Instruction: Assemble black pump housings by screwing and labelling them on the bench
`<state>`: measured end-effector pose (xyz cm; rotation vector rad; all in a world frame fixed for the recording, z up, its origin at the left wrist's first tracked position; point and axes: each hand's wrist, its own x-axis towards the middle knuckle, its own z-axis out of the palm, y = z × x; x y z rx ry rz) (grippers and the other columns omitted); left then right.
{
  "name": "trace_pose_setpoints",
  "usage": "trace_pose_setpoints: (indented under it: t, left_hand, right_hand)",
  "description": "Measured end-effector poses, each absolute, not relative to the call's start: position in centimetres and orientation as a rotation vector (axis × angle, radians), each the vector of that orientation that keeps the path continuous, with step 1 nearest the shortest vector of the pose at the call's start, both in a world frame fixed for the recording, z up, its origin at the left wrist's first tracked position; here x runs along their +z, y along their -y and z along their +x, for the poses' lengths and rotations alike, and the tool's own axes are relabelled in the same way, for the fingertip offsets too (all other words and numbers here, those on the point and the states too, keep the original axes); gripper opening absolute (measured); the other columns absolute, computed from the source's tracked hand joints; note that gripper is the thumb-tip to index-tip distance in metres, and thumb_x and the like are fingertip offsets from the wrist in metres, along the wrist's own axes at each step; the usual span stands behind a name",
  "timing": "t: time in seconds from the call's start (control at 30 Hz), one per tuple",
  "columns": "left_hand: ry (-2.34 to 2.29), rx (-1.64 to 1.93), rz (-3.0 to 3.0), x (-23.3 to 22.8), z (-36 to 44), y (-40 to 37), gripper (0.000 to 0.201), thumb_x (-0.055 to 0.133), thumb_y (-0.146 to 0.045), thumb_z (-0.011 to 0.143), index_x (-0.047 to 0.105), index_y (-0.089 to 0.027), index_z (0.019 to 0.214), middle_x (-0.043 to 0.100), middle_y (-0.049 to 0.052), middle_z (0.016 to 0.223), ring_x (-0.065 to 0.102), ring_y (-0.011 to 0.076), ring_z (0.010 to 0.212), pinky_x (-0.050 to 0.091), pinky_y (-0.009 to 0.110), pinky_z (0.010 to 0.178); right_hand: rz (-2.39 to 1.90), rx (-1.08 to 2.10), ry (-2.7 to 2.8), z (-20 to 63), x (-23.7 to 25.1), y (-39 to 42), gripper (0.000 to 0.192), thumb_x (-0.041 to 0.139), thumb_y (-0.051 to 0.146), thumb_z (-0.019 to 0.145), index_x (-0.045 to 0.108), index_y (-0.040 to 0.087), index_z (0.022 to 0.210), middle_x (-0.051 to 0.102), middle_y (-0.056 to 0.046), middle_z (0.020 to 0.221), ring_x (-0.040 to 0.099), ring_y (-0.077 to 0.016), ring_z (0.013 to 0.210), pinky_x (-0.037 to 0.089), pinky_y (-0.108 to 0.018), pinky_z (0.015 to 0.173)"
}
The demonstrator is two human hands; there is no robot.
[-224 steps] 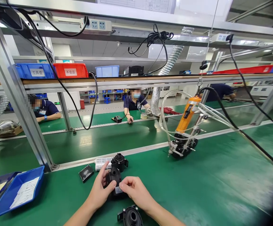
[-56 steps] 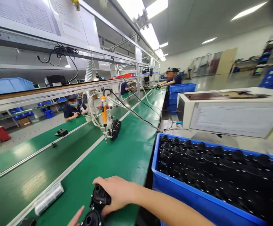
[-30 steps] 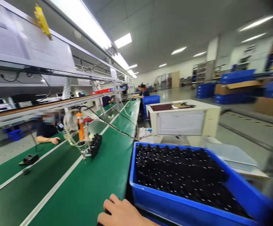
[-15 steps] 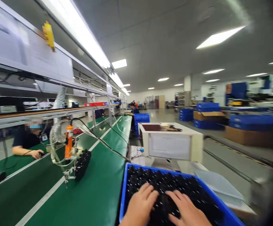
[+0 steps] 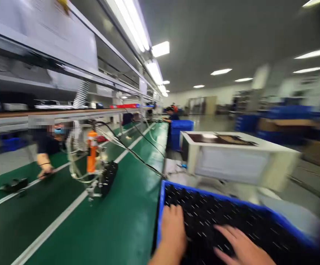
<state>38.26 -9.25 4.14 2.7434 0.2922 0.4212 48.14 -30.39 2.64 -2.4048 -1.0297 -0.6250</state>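
A blue plastic bin (image 5: 162, 198) is packed with rows of small black parts (image 5: 204, 213) that carry bright glints. My left hand (image 5: 173, 228) reaches over its left side, back up, with the fingers stretched forward onto the parts. No held part shows there, and the thumb is hidden. My right hand (image 5: 241, 244) lies over the middle of the parts, thumb and fingers apart. Motion blur smears the black surfaces around both hands, so the parts' exact kind cannot be made out.
Left of the bin runs a green conveyor (image 5: 132, 206). An orange electric screwdriver (image 5: 92, 152) hangs above it near a black ribbed piece (image 5: 109, 178). A co-worker's hand (image 5: 46, 170) rests across the belt. A white box-like stand (image 5: 231, 162) is behind the bin.
The view has swung left and somewhat down, shifting the scene. My left hand has moved toward the bin's left wall, and my hands are farther apart. The co-worker's hand has moved along the far belt.
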Motion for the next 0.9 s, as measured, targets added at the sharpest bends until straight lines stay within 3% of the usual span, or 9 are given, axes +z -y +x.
trace_pose_setpoints:
  t: [0.1,0.2,0.37,0.5,0.7,0.83,0.9]
  left_hand:
    - [-0.149,0.443,2.740,4.6,36.0,8.1,0.067,0.065,0.009,0.073,0.060,-0.015,0.136,0.064,0.015,0.134,0.057,0.0345,0.126,0.050,0.048,0.111]
    - [-0.072,0.452,2.738,4.2,35.6,6.6,0.077,0.066,0.009,0.072,0.053,-0.016,0.143,0.058,0.013,0.137,0.053,0.0316,0.128,0.046,0.044,0.115]
    - [-0.274,0.558,2.745,3.8,35.2,6.2,0.076,0.075,-0.007,0.081,0.046,-0.023,0.149,0.057,0.012,0.136,0.048,0.0360,0.133,0.025,0.064,0.125]
    - [-0.344,0.573,2.709,3.6,35.6,6.1,0.081,0.079,-0.009,0.078,0.046,-0.021,0.151,0.057,0.015,0.137,0.047,0.0381,0.135,0.025,0.067,0.124]
    - [-0.252,0.606,2.679,4.1,35.4,6.7,0.088,0.068,0.004,0.072,0.048,-0.020,0.154,0.056,0.018,0.147,0.043,0.0393,0.146,0.019,0.070,0.128]
    - [-0.194,0.728,2.668,4.2,31.8,5.8,0.066,0.067,-0.016,0.089,0.050,-0.026,0.152,0.057,0.013,0.152,0.046,0.0340,0.148,0.027,0.067,0.129]
    - [-0.106,0.876,2.702,3.2,28.4,4.6,0.056,0.063,-0.021,0.095,0.053,-0.028,0.149,0.060,0.012,0.150,0.048,0.0338,0.146,0.031,0.069,0.127]
  right_hand:
    - [-2.600,-0.348,1.194,45.2,4.7,31.3,0.048,0.064,0.034,0.082,0.072,0.022,0.128,0.070,-0.016,0.129,0.065,-0.0362,0.121,0.060,-0.049,0.098]
    - [-2.651,-0.262,1.160,44.2,5.9,30.5,0.052,0.069,0.034,0.085,0.067,0.020,0.135,0.067,-0.015,0.133,0.059,-0.0343,0.126,0.057,-0.047,0.102]
    - [-2.642,-0.218,1.041,44.8,5.3,29.5,0.063,0.072,0.035,0.088,0.056,0.022,0.147,0.049,-0.016,0.151,0.045,-0.0353,0.142,0.056,-0.048,0.105]
    - [-2.631,-0.223,0.996,45.6,4.9,29.3,0.085,0.084,0.039,0.081,0.047,0.019,0.154,0.026,-0.020,0.165,0.033,-0.0387,0.152,0.050,-0.052,0.113]
    - [-2.617,-0.226,1.000,45.9,3.6,29.5,0.080,0.080,0.038,0.083,0.047,0.021,0.154,0.024,-0.020,0.167,0.030,-0.0392,0.155,0.049,-0.052,0.116]
    - [-2.599,-0.280,0.993,48.3,2.1,30.5,0.083,0.083,0.048,0.075,0.054,0.025,0.149,0.030,-0.019,0.167,0.043,-0.0415,0.149,0.054,-0.053,0.110]
    - [-2.563,-0.456,1.006,49.5,1.9,30.8,0.081,0.082,0.057,0.073,0.061,0.022,0.143,0.035,-0.022,0.163,0.046,-0.0473,0.145,0.058,-0.059,0.104]
